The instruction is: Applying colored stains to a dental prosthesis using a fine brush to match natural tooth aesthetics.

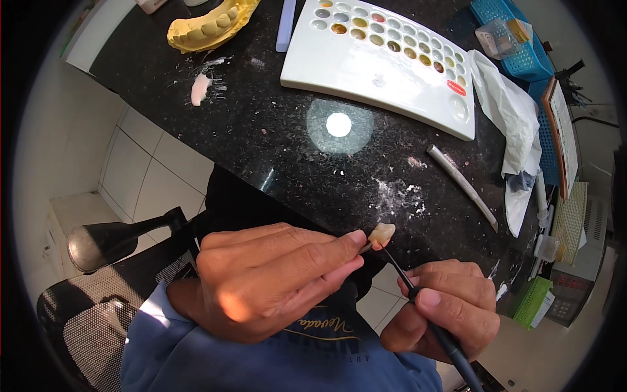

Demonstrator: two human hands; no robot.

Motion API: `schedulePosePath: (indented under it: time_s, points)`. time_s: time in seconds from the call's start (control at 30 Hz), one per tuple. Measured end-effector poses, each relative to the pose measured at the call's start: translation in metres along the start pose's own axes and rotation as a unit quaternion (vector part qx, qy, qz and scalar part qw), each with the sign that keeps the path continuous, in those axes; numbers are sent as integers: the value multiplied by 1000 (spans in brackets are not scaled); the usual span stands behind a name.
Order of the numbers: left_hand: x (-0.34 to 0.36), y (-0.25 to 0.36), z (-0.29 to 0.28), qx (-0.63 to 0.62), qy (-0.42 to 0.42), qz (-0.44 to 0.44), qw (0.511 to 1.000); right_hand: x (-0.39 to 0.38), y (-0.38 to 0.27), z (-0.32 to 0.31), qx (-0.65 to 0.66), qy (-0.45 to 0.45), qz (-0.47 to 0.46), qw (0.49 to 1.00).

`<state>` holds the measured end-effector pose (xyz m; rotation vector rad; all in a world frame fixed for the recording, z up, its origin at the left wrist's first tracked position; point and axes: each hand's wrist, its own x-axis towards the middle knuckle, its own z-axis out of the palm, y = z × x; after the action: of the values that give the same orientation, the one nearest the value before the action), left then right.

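A small cream dental crown (383,232), orange-pink at its lower edge, juts out past the fingertips of my left hand (274,274). That hand is closed in a pinch; a bit of a metal holder (366,247) shows under the thumb and finger, the rest being hidden. My right hand (454,304) grips a slim dark-handled brush (450,346) like a pen. Its thin tip slants up to the crown's lower edge and appears to touch it. Both hands are at the near edge of the black speckled table (287,163).
Beyond my hands lies a white palette (366,78) with wells of coloured paste. A grey tapered stick (460,186) and crumpled white tissue (506,111) are at right, near blue baskets (548,137). A yellow dental model (209,29) and pink blob (200,89) are far left.
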<state>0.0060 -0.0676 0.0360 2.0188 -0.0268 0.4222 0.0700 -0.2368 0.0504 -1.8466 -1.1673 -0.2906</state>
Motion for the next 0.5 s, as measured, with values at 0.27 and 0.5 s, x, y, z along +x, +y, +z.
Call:
schedulePosePath:
  time_s: [0.27, 0.5]
  points:
    - [-1, 0, 2, -4, 10, -8, 1000, 4, 2, -3, 9, -23, -10, 1000]
    - [-1, 0, 3, -4, 11, -7, 1000, 5, 4, -5, 26, -41, -12, 999]
